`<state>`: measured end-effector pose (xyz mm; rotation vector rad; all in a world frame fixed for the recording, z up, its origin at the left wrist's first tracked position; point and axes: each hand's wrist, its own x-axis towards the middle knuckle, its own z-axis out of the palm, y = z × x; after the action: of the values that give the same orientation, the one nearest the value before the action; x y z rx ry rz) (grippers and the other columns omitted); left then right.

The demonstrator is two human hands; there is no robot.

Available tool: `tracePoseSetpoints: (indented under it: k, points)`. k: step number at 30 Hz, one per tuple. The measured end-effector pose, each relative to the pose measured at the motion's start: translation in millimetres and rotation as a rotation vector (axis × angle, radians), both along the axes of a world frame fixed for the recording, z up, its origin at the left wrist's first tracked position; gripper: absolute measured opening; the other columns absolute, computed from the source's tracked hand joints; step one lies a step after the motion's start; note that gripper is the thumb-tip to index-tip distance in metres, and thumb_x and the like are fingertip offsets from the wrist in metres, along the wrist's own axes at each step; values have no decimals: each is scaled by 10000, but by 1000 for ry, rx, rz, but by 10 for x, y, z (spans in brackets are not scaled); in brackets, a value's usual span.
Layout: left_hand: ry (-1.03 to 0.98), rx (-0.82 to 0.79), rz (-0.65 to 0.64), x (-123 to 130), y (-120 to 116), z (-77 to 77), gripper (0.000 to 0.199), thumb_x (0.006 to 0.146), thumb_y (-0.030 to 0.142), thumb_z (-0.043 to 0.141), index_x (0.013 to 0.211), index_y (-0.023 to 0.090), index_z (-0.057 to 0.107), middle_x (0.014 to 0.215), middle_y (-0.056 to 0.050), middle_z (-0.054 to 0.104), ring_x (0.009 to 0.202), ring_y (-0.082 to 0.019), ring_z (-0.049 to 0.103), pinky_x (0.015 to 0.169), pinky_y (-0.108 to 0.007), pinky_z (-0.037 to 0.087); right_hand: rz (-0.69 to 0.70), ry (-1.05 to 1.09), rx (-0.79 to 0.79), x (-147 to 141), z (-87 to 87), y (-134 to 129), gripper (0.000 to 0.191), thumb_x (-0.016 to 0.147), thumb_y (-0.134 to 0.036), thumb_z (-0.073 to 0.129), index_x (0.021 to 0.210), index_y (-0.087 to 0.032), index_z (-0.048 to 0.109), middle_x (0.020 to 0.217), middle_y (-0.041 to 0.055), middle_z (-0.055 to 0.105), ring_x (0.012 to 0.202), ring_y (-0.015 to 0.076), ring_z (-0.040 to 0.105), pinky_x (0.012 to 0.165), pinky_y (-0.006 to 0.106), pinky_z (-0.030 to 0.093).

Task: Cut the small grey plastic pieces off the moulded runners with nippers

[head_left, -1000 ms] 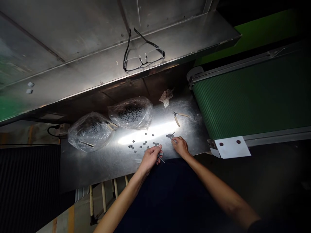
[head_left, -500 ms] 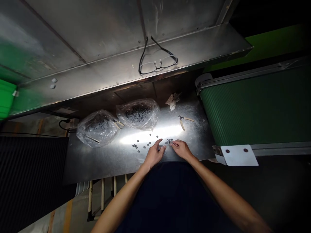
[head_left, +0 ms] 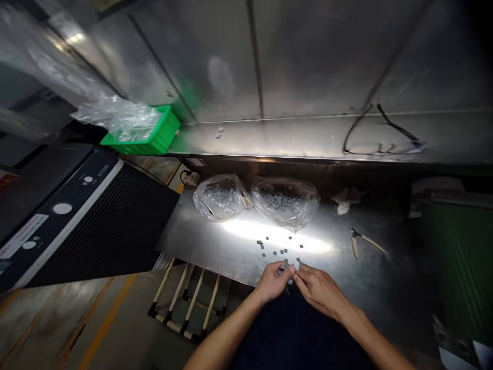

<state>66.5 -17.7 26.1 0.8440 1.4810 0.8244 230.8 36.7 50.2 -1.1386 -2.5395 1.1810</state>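
Observation:
My left hand [head_left: 274, 280] and my right hand [head_left: 316, 289] meet at the near edge of the metal table [head_left: 215, 252], fingertips pinched together. Something small is between them, too small and blurred to name. Several small dark square pieces [head_left: 282, 252] lie scattered just beyond the hands. Farther back are two clear plastic bags, the right one [head_left: 284, 200] full of dark pieces, the left one [head_left: 220, 197] holding fewer. Pliers with pale handles [head_left: 246, 200] rest between the bags. Another pair of pliers [head_left: 364, 240] lies spread on the table to the right.
Eyeglasses [head_left: 381, 146] sit on the metal shelf [head_left: 288, 136]. A green bin [head_left: 164, 136] holding plastic stands at the shelf's left. Crumpled paper [head_left: 344, 200] lies behind the right pliers. A green conveyor [head_left: 458, 252] is at right, a black ribbed surface [head_left: 115, 221] at left.
The view has swung left, bringing the green bin and a machine panel into sight. My hands, apart before, have come together; my left hand's spread fingers have closed.

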Motion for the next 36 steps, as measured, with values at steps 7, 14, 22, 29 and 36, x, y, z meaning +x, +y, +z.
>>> tracePoseSetpoints:
  k: [7,14,22,29,36]
  points:
    - [-58,12,463,-374,-195,-179,381,909,495,585,747,151,594,642,34,561,578,-116,542,594,-273,466,20,-31,-59,-889,50,33,348,935,-276,398,648,-193,577,689,40,568,670,195,549,688,330,372]
    - [-7,-127,1020,-1689,-756,-394,559,761,711,573,786,153,603,524,57,490,399,-87,401,408,-225,295,-23,103,-425,-1887,-129,33,315,942,-378,594,723,-151,592,691,-28,562,673,131,562,683,296,482]
    - [-147,-196,1105,-1805,-1211,-407,716,587,792,639,825,117,660,544,8,550,400,-89,438,387,-213,315,-333,315,-887,-3569,-560,1117,320,963,-364,593,1203,-152,593,1142,80,631,934,190,643,790,377,568]
    - [-226,-165,874,-1758,-994,-311,639,631,720,692,875,130,679,630,-17,595,462,-105,499,409,-224,369,-494,499,-902,-3341,-608,1238,387,970,-401,573,1276,-166,557,1213,98,607,989,212,638,826,409,565]
    - [-138,-151,197,-1255,-141,-473,514,809,650,596,944,155,629,763,1,584,553,-96,532,461,-220,421,-913,354,-410,-1159,-1010,547,312,959,-358,599,1196,-155,607,1168,85,634,986,207,641,849,416,555]
